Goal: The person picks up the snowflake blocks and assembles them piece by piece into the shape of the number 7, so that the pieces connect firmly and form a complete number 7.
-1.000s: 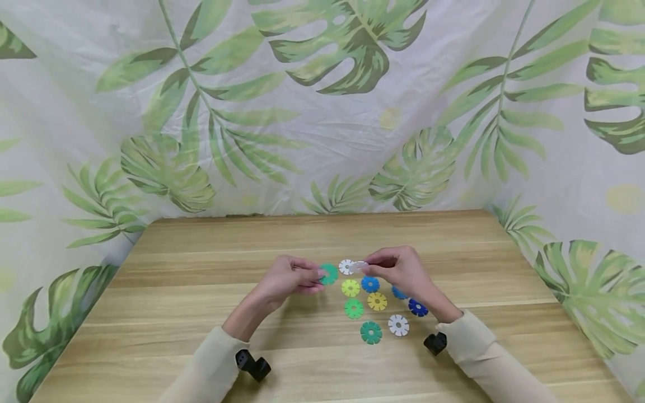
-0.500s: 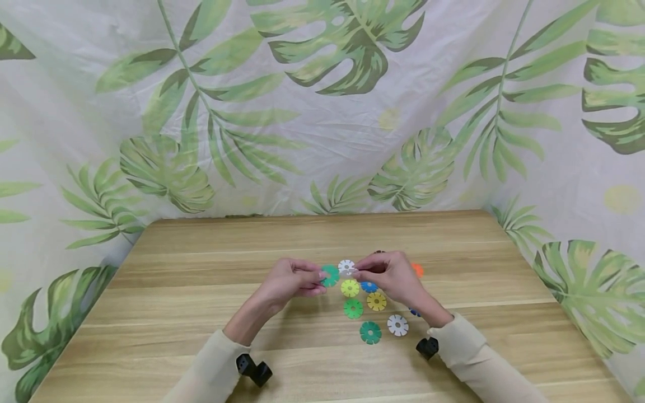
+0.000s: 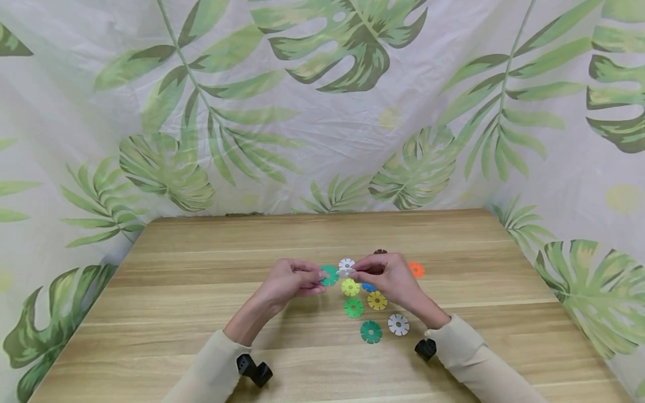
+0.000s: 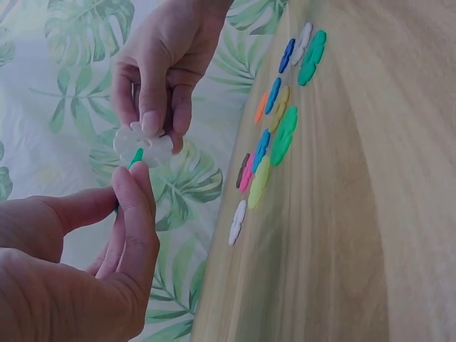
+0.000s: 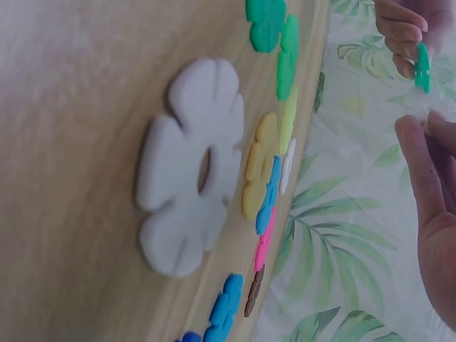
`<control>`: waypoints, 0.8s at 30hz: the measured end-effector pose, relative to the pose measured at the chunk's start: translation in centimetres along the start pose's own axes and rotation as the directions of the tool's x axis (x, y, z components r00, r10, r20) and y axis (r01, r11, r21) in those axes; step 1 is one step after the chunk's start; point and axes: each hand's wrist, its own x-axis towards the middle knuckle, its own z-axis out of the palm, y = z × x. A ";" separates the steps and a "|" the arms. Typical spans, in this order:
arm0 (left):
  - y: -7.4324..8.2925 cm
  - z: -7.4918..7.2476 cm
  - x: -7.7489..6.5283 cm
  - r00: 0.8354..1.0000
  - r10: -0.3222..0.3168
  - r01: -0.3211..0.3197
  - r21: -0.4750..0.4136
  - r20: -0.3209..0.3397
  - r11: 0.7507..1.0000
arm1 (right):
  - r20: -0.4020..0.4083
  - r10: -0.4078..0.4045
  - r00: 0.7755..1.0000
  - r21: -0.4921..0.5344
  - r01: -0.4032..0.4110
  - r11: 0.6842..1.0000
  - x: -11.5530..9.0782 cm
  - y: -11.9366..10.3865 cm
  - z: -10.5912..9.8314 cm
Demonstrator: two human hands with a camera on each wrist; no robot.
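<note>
Clearly, the left hand pinches a green disc.

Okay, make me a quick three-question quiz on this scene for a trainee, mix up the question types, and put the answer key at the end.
1. Multiple choice: What colour is the disc pinched by the left hand?
A) orange
B) green
C) brown

2. True or false: The right hand is holding a pink disc.

3. Short answer: In the head view, which visible disc on the table lies farthest to the right?

Key:
1. B; it pinches a green disc.
2. False; it pinches a white disc.
3. The orange disc.
</note>
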 end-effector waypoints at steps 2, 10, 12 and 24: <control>0.0 0.1 0.0 1.000 -0.003 0.003 0.005 0.003 1.000 | 0.003 0.002 1.000 -0.004 -0.002 1.000 0.0 0.0 0.1; -0.5 0.6 0.0 1.000 -0.021 0.021 -0.013 -0.016 1.000 | -0.001 -0.002 1.000 -0.039 0.002 0.999 0.0 -0.1 0.5; -0.5 0.7 0.0 1.000 -0.019 0.018 -0.017 -0.022 1.000 | -0.006 0.000 1.000 -0.033 0.000 0.999 0.0 -0.2 0.5; -0.3 1.1 0.0 0.998 -0.020 0.019 -0.024 -0.060 1.000 | -0.012 -0.031 0.999 -0.060 0.030 0.998 0.2 -0.9 0.6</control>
